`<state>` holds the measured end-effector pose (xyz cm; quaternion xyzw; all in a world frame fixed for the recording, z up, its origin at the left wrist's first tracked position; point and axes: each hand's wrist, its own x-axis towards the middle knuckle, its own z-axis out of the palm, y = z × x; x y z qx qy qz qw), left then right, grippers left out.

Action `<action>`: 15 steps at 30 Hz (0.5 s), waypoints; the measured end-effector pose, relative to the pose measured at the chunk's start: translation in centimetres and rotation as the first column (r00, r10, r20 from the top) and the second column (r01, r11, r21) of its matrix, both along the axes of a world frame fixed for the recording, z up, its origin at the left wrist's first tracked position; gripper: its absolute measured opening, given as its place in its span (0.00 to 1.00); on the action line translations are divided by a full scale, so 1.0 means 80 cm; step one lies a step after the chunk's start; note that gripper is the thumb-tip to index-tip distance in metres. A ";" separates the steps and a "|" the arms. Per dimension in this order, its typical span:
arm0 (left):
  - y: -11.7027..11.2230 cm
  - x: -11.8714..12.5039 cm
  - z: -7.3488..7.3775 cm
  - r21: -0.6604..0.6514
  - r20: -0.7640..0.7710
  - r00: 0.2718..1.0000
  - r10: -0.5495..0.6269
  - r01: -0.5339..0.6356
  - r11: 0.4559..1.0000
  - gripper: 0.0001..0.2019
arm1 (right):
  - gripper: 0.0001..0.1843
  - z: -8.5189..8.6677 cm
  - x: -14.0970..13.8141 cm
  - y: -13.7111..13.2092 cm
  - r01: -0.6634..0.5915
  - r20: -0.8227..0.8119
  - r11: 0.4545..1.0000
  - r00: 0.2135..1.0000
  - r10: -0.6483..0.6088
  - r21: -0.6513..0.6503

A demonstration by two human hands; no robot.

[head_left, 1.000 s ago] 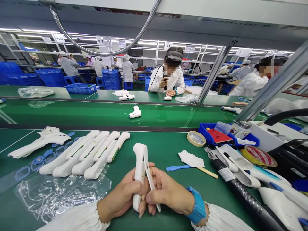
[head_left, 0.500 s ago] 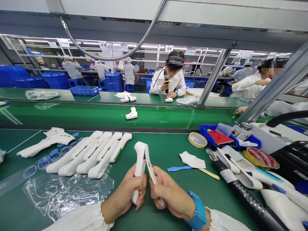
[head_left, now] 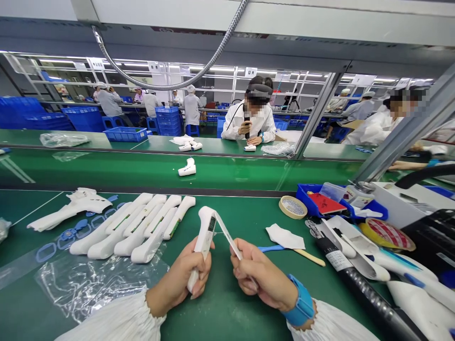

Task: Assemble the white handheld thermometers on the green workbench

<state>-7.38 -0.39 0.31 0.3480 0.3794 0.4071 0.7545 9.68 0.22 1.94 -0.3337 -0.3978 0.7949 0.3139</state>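
My left hand is closed round the handle of a white thermometer body, held upright over the green table. My right hand pinches the lower end of a thin white cover strip, which still meets the body at its top and angles away to the right. A dark window shows on the body where the strip has lifted. A blue wristband sits on my right wrist.
Several white thermometer bodies lie in a row at left, beside a clear plastic sheet and blue rings. A tape roll, a blue tray, a white cloth and tools lie at right. Another person works across the conveyor.
My right hand has pulled the strip's lower end away to the right, opening a gap between strip and body. The thermometer on the conveyor has drifted left.
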 end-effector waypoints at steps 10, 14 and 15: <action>0.008 -0.013 0.000 -0.044 0.148 0.981 -0.122 0.130 0.991 0.11 | 0.11 0.010 0.019 0.007 -0.041 -0.091 0.996 0.995 0.034 -0.083; 0.009 -0.014 -0.009 -0.015 0.259 0.955 -0.145 0.154 0.988 0.11 | 0.11 0.010 0.024 0.009 -0.082 -0.215 0.985 0.975 0.047 -0.154; 0.008 -0.014 -0.011 -0.002 0.289 0.945 -0.153 0.160 0.987 0.12 | 0.10 0.010 0.025 0.009 -0.102 -0.255 0.980 0.965 0.056 -0.171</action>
